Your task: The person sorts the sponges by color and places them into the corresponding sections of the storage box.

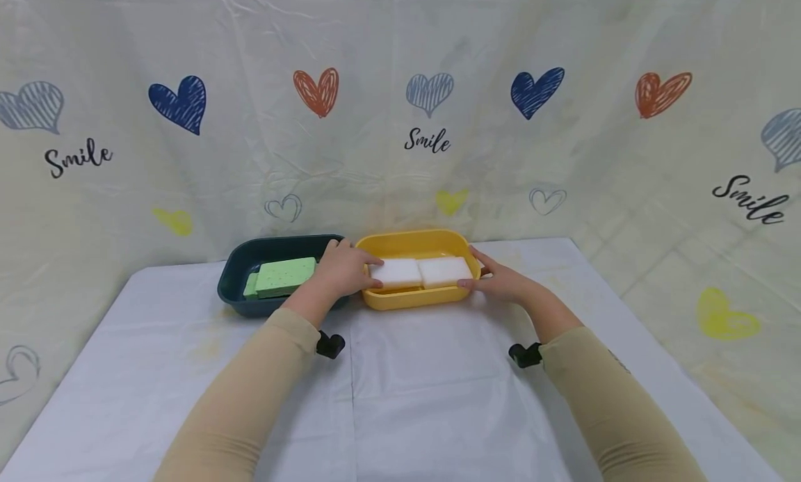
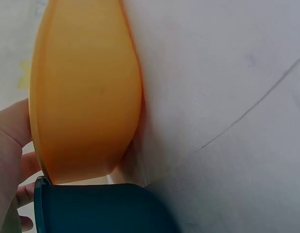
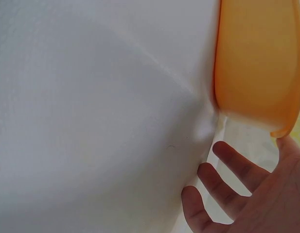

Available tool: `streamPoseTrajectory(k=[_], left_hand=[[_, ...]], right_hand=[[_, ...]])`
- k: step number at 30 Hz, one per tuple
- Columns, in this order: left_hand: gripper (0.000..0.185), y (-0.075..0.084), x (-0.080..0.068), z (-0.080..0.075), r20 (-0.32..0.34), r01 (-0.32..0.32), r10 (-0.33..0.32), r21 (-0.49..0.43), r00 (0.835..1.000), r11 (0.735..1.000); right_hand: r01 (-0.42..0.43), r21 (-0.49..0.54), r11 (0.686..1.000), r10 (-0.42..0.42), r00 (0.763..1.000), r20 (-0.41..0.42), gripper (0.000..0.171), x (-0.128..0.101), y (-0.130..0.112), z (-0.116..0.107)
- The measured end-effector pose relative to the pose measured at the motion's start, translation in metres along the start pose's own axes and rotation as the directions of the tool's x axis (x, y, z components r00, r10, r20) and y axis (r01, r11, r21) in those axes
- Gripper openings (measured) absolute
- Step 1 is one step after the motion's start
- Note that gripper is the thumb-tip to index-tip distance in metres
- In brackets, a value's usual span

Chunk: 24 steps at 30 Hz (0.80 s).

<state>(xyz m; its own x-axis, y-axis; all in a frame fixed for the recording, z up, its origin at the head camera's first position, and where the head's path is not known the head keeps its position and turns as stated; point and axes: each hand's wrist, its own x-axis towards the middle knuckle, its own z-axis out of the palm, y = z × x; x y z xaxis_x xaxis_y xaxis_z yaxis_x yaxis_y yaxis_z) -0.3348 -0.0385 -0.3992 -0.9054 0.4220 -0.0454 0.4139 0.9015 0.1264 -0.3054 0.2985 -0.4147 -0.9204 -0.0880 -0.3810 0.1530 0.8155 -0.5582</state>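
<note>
Both hands on the yellow tub [image 1: 413, 298], one at each end.
Left hand [image 1: 346, 268]: fingers curl over the tub's left rim, tips on the near white sponge [image 1: 397, 272]. Right hand [image 1: 494, 279]: fingers spread, thumb on the right rim beside the second white sponge [image 1: 446, 270]. Outboard of the left fingers and touching the yellow tub, a dark green tub [image 1: 240, 277] holds green sponges [image 1: 283, 276]. All sit on a white table [image 1: 425, 391].

The head view looks down across the table [image 1: 400, 398] from above. Both wrist views sit close, sharing the yellow tub [image 2: 86, 97] with it.
</note>
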Motion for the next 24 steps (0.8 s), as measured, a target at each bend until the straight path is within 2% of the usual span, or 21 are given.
streamPoseTrajectory(k=[5, 11, 17, 24], left_hand=[[0.055, 0.000, 0.000, -0.003, 0.006, -0.019, 0.019, 0.036, 1.000, 0.999], [0.059, -0.002, -0.002, -0.005, -0.011, -0.027, 0.027, 0.015, 1.000, 1.000], [0.062, -0.004, -0.005, -0.007, -0.046, -0.014, 0.012, -0.037, 0.999, 0.999], [0.061, -0.006, -0.016, -0.012, -0.088, -0.041, 0.029, -0.132, 0.996, 0.990]], right_hand=[[0.024, -0.009, 1.000, -0.024, 1.000, 0.002, 0.110, 0.001, 0.001, -0.001], [0.030, 0.002, 1.000, -0.030, 1.000, 0.008, 0.110, 0.001, 0.000, -0.002], [0.042, -0.015, 0.999, -0.042, 0.999, 0.005, 0.113, 0.000, 0.001, -0.003], [0.041, -0.052, 0.998, -0.043, 0.999, -0.032, 0.113, 0.000, 0.003, -0.004]])
